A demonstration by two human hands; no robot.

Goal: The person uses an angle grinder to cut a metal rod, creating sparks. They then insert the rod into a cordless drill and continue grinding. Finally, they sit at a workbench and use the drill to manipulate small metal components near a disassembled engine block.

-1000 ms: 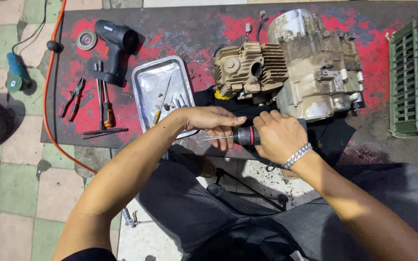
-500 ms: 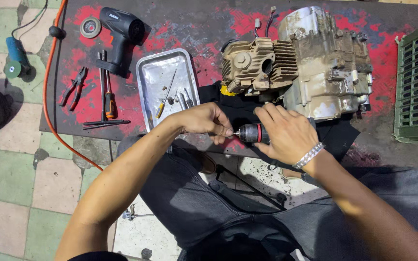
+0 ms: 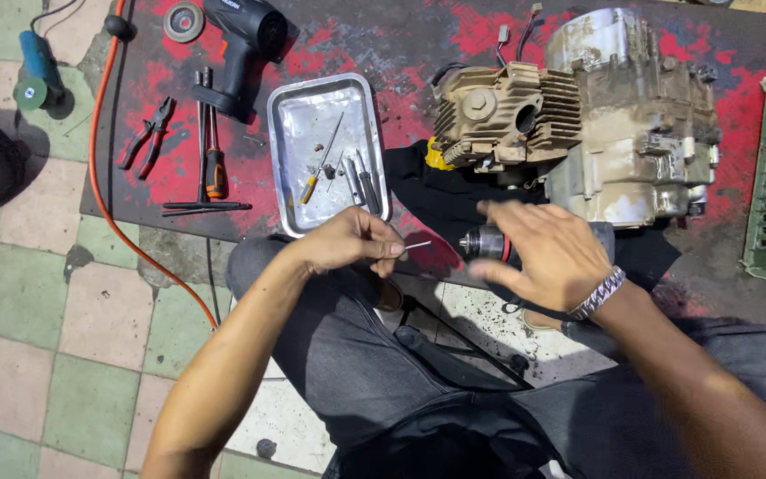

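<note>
Pinched between the fingertips of the left hand (image 3: 347,244), a thin metal bit (image 3: 418,245) is held above the lap, just left of the chuck (image 3: 482,245) of a drill. The right hand (image 3: 547,257) is spread loosely over the drill body, its grip open rather than closed around it. The bit's long axis lies nearly level, tip pointing right toward the chuck. The bit could be dropped, since so little is pinched, or misaligned.

Tray (image 3: 287,133) left of engine (image 3: 596,133); pliers (image 3: 145,133), screwdriver (image 3: 214,168) left of tray; bits (image 3: 358,182) in tray.
</note>
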